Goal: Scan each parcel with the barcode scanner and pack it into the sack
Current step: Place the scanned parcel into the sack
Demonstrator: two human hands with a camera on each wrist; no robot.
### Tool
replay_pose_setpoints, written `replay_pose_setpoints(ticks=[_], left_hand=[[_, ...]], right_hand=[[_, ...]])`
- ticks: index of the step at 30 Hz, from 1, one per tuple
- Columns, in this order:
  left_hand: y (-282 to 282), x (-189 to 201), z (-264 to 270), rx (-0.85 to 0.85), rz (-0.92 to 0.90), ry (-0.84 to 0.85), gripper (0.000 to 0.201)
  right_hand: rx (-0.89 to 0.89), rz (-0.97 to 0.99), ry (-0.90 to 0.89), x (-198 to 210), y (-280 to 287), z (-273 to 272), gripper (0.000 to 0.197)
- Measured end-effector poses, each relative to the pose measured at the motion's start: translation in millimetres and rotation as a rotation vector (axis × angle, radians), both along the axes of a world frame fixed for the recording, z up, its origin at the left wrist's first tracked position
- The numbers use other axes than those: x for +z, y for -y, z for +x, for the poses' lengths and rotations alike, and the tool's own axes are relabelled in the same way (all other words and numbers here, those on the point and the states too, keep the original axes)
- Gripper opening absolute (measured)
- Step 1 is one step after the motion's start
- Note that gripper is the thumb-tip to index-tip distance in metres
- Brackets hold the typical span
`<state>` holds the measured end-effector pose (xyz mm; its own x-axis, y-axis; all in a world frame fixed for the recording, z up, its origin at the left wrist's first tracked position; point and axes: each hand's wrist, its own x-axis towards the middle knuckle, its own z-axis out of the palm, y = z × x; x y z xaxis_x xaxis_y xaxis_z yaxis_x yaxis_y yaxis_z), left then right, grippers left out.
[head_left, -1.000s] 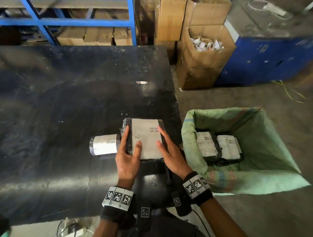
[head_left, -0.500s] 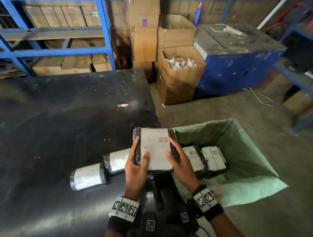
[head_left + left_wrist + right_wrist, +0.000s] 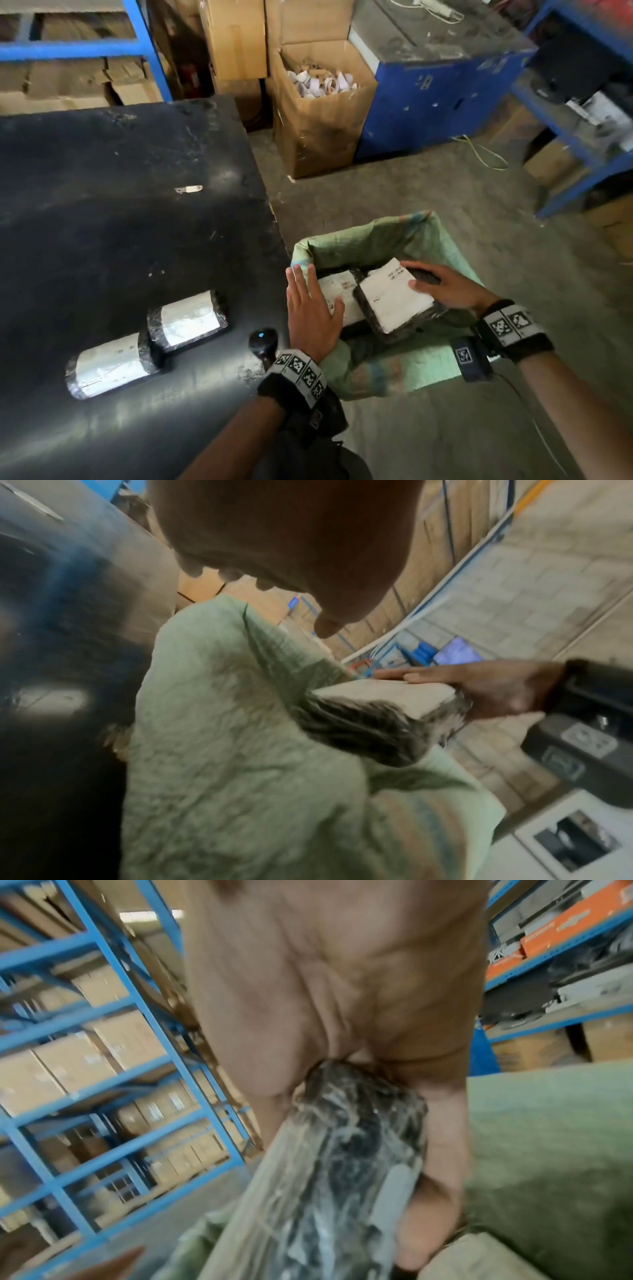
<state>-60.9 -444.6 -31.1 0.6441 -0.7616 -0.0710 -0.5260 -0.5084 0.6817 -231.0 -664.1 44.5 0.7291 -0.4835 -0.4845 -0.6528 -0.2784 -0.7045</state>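
Note:
A black-wrapped parcel with a white label hangs tilted inside the mouth of the green woven sack. My right hand grips its right end, thumb on the label and fingers underneath. Under it in the sack lies another labelled parcel. My left hand is open with straight fingers above the sack's left rim and touches nothing. The black barcode scanner lies at the table's right edge near my left wrist. Two more parcels lie side by side on the black table.
The sack stands on the concrete floor against the table's right side. Behind it are an open cardboard box of paper scraps and a blue cabinet. Blue shelving with cartons runs behind the table. A small metal piece lies on the table.
Both hands carried the parcel from the table rightward into the sack's mouth. My left hand has let go of it and opened; my right hand still holds it.

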Motion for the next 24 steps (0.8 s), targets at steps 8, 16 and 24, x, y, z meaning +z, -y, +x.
replay_pose_setpoints(ticks=[8, 16, 24], left_hand=[[18.2, -30.7, -4.1, -0.071, 0.120, 0.050, 0.086], [17.7, -42.3, 5.4, -0.110, 0.028, 0.070, 0.087], [18.9, -48.7, 6.0, -0.100, 0.023, 0.041, 0.093]], right_hand=[[-0.068, -0.075, -0.236, -61.7, 77.7, 6.1, 0.053], [-0.101, -0.032, -0.060, -125.6, 98.4, 16.8, 0.062], [-0.023, -0.285, -0.477, -208.1, 109.5, 4.3, 0.074]])
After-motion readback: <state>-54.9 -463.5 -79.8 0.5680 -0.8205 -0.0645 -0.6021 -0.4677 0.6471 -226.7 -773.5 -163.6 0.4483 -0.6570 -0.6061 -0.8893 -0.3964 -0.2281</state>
